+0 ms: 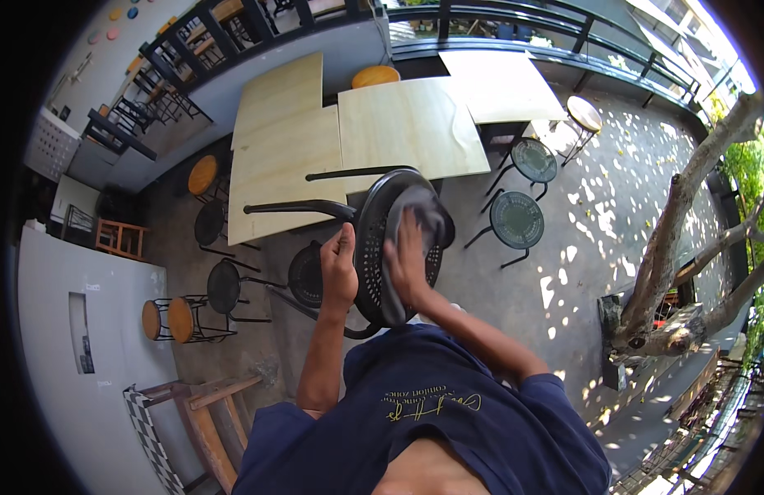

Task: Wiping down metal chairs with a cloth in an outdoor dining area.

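A black stool with a perforated round seat [371,260] is held up on its side before my chest, its legs pointing left. My left hand [339,267] grips the stool near the joint of a leg and the seat, thumb up. Against the face of the seat lies a grey cloth [391,291], with my right hand [408,257] pressed flat on it, fingers pointing away from me. Part of the cloth is bunched beyond the fingertips. The far side of the stool and the tips of my left fingers are hidden.
Pale plywood table tops [407,127] stand ahead. Green metal stools [516,219] are at the right, dark and wooden-topped stools [181,319] at the left. A tree trunk [657,247] rises at the right. A wooden frame [218,414] is near me at lower left.
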The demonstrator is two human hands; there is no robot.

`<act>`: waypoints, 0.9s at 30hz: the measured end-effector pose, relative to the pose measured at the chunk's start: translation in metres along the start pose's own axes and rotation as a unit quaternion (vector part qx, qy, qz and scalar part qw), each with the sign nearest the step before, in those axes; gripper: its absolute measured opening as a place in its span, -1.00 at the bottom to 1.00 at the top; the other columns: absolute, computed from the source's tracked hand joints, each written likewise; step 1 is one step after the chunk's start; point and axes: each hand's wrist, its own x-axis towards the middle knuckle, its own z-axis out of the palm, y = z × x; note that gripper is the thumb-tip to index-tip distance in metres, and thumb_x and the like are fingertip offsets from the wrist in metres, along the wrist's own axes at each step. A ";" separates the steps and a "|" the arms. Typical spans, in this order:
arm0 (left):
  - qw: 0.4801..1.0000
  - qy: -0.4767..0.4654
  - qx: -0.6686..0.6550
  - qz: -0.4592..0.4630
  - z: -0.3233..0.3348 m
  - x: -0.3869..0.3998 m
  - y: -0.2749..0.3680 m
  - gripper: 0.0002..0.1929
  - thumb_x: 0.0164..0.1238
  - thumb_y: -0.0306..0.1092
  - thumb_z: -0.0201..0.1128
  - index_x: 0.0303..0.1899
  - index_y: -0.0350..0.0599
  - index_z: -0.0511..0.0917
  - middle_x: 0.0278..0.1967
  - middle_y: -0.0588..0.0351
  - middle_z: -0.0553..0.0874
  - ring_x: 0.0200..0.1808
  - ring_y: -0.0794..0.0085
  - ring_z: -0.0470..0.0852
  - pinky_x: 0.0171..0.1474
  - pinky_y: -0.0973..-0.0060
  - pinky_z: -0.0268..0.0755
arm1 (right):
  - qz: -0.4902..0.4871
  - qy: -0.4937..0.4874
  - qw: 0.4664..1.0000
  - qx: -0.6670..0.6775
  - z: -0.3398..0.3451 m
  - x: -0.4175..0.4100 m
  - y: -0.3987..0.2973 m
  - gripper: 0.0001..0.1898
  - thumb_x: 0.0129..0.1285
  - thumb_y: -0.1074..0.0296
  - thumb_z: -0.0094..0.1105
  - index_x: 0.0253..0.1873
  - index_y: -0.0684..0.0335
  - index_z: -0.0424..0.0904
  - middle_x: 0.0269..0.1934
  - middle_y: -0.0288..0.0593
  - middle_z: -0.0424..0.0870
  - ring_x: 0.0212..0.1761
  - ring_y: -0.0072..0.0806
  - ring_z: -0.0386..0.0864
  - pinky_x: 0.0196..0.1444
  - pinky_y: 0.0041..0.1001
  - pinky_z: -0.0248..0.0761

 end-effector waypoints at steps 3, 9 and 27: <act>1.000 0.006 0.021 0.015 -0.005 -0.001 0.002 -0.54 0.59 -0.13 -0.02 -0.57 -0.07 0.19 -0.58 0.43 0.14 -0.49 0.73 0.05 -0.46 0.56 -0.09 | -0.146 -0.063 0.987 0.009 0.004 -0.052 -0.026 -0.37 0.27 0.22 0.10 0.37 0.44 0.22 0.34 0.24 0.25 0.41 0.17 0.13 0.42 -0.01 -0.05; 0.998 0.018 -0.053 -0.036 -0.007 -0.006 0.018 -0.58 0.59 -0.11 -0.05 -0.49 -0.12 0.42 -0.50 0.39 0.38 -0.41 0.71 0.28 -0.35 0.61 0.17 | -0.202 0.045 0.978 -0.012 -0.029 0.038 -0.034 -0.40 0.13 0.10 0.29 0.20 0.32 0.39 0.16 0.22 0.36 0.16 0.14 0.35 0.25 -0.06 0.18; 0.983 -0.011 -0.150 -0.109 0.017 0.001 0.029 -0.58 0.58 -0.19 -0.02 -0.55 -0.08 0.18 -0.53 0.42 0.14 -0.43 0.71 0.07 -0.39 0.58 -0.08 | -0.001 0.079 0.995 -0.052 -0.057 0.045 0.025 -0.35 0.35 0.26 0.01 0.47 0.33 0.07 0.50 0.04 0.05 0.57 -0.05 -0.11 0.52 -0.03 -0.30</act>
